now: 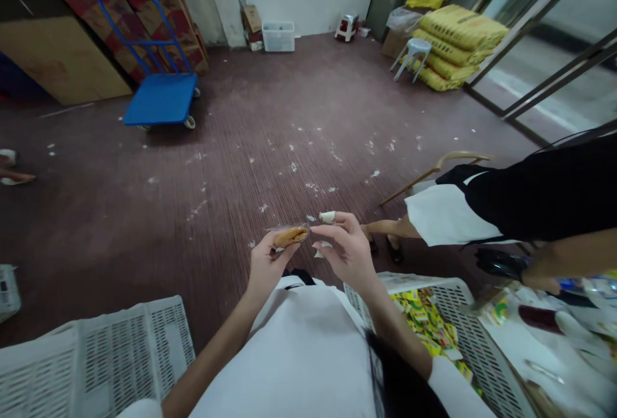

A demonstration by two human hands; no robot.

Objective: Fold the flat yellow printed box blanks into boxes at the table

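My left hand (271,257) is closed around a golden-brown snack (291,236) in a clear plastic wrapper, gripped between thumb and fingers above my lap. My right hand (348,251) is just to the right of it, fingers spread. Its index fingertip is at the wrapper's right end; whether it touches the film I cannot tell. White coverings sit on the tip of one right finger and on the thumb. To the right of my lap, a white plastic crate (450,289) holds many small yellow-and-green packets (429,328).
Left of me stand white slatted crates (110,347). A co-worker in black (554,193) is at right beside a cluttered table (544,347). Farther off are a blue platform trolley (161,99), a stool (415,50), stacked yellow sacks (453,45) and cardboard boxes (72,58). White scraps dot the floor.
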